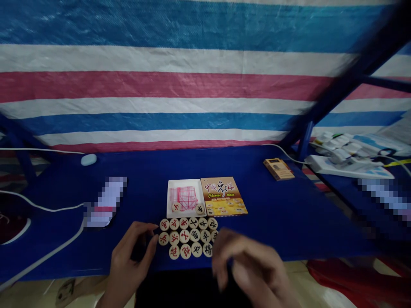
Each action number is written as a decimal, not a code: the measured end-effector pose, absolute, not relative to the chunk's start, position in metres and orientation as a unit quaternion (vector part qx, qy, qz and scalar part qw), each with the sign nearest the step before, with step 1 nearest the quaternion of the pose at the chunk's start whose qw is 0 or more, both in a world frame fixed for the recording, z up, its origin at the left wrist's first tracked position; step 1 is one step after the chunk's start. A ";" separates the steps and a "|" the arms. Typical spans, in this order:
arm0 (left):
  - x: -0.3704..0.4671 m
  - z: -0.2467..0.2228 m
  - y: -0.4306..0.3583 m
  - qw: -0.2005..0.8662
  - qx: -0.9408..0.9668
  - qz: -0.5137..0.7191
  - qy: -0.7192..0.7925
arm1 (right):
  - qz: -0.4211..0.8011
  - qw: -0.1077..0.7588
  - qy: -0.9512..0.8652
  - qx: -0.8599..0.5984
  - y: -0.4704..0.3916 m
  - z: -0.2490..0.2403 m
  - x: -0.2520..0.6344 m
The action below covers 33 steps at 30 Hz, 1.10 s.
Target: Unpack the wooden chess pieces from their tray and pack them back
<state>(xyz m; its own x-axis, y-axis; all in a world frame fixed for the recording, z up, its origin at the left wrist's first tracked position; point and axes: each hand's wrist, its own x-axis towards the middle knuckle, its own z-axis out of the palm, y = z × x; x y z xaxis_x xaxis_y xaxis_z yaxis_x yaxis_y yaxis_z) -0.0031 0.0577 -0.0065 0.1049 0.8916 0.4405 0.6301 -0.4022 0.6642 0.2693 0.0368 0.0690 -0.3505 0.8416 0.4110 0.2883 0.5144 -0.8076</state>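
Round xiangqi pieces [184, 236] with red or black characters lie in three rows near the table's front edge. My left hand [133, 256] is beside the left end of the rows, its thumb and index finger apart with nothing seen between them. Over the right end of the rows is my right hand [248, 267], blurred and curled, hiding part of some pieces; whether it holds anything cannot be made out. Behind the rows sits a white box tray [170, 188] holding two pieces, one red and one black. Touching its right side is the Chinese chess box lid [224, 194].
On the blue table [144, 171] lie a phone [107, 201] with a cable at left, a white earbud case [89, 159] and a small cigarette-like pack [278, 169] at right. Dark blue metal bars [321, 107] slope at the right. A striped tarp [192, 85] hangs behind.
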 end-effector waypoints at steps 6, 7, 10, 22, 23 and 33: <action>0.011 0.011 0.105 0.118 0.724 0.462 0.497 | 0.175 0.364 -0.781 -0.477 0.112 0.044 0.283; 0.013 0.013 0.113 0.115 0.732 0.462 0.487 | 0.158 0.339 -0.802 -0.467 0.119 0.039 0.283; 0.021 0.018 0.132 0.109 0.775 0.427 0.454 | 0.117 0.293 -0.836 -0.448 0.131 0.028 0.283; 0.014 0.003 0.132 0.034 0.848 0.314 0.425 | 0.091 0.294 -0.847 -0.433 0.130 0.011 0.284; 0.014 0.002 0.132 0.035 0.848 0.313 0.426 | 0.090 0.296 -0.846 -0.434 0.129 0.011 0.284; 0.023 0.012 0.148 0.029 0.853 0.241 0.463 | 0.064 0.271 -0.844 -0.459 0.145 0.019 0.285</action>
